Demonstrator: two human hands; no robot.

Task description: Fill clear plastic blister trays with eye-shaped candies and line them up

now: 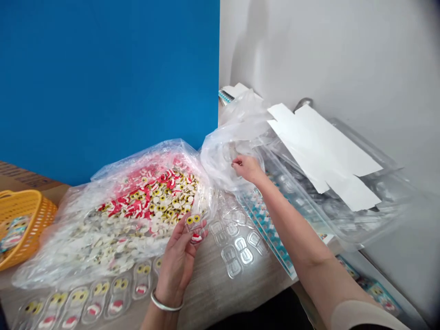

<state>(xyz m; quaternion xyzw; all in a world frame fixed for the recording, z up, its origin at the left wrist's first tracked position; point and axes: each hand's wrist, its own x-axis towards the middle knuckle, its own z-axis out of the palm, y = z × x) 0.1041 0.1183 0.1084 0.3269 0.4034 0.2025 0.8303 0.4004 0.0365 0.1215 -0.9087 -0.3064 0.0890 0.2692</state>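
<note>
Orange basket (47, 216); row of filled clear packs (118, 293) before a plastic bag (39, 259) of loose red, white and yellow pieces; left hand (178, 256), thumb and fingers gripping one clear pack (195, 228) with two eyes and a red-and-white piece, above the table (206, 284). Empty clear shells (231, 261); right hand (247, 168), fingertips drawn together at a cloudy bag (215, 151), any hold cannot be told. Step in hand, by judgement: pack filling, the next move calling for a steady, level left hand.

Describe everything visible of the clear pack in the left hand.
The clear pack looks like thin, glossy plastic. Two yellow eye pieces with dark centres sit at its upper end, a red-and-white piece at its lower. The left hand grips it above the table, partly hiding its edge.
</note>
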